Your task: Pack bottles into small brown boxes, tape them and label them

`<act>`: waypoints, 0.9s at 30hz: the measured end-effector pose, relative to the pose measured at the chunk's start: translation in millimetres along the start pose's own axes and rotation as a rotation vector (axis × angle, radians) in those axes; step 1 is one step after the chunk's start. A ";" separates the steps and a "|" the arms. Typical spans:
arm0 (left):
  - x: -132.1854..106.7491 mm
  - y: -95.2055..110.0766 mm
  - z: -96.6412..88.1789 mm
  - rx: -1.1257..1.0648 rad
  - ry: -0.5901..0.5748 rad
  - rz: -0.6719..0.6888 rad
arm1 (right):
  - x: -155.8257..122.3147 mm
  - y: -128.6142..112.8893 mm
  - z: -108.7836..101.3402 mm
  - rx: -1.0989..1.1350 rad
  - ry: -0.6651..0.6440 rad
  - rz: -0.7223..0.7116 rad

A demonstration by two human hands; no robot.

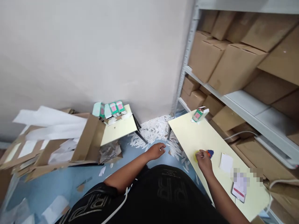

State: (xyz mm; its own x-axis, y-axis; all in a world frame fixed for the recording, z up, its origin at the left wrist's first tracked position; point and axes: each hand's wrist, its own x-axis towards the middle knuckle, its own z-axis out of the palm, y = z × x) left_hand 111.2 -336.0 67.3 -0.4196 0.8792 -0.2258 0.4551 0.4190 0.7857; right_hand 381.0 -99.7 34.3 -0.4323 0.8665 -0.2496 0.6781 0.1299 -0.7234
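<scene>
My left hand (157, 151) hangs above the floor in front of my body, between the two tables. Its fingers are curled closed; whether anything small lies in them is hidden. Over the right table, my right hand (204, 160) is closed, its fingers pinched on a small colourful object. A yellow part (195, 155) shows left of the fingers and a blue and orange part (210, 153) shows to their right; I cannot tell whether they are one piece. A white pad-like item (226, 162) and a phone (238, 190) lie nearby on the right table (184, 129).
An open green and pink box (198, 115) stands at the right table's far end. Similar boxes (113, 108) sit on the left table (116, 132), beside a large open carton (87, 140). Paper strips (151, 130) cover the floor between. Shelves with brown cartons (235, 65) line the right.
</scene>
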 end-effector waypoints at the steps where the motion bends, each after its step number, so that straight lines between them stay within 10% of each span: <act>1: -12.9 -6.2 -6.1 -0.015 0.030 -0.017 | 0.2 -11.8 9.4 0.006 -0.031 -0.035; 9: -133.3 -63.9 -60.6 -0.115 0.266 -0.139 | -37.1 -88.3 111.3 -0.106 -0.336 -0.287; 19: -325.1 -127.3 -157.5 -0.274 0.518 -0.153 | -151.4 -199.2 279.1 -0.125 -0.567 -0.451; 27: -391.7 -162.8 -234.3 -0.344 0.836 -0.251 | -188.9 -264.9 334.7 -0.091 -0.708 -0.563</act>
State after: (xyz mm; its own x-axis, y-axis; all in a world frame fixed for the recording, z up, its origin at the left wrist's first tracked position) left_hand 17.4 -801.8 162.8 -0.9631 0.2676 -0.0291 0.0737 0.3662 0.9276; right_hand 84.0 -459.2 57.6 -0.9576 0.1688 -0.2335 0.2876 0.5076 -0.8122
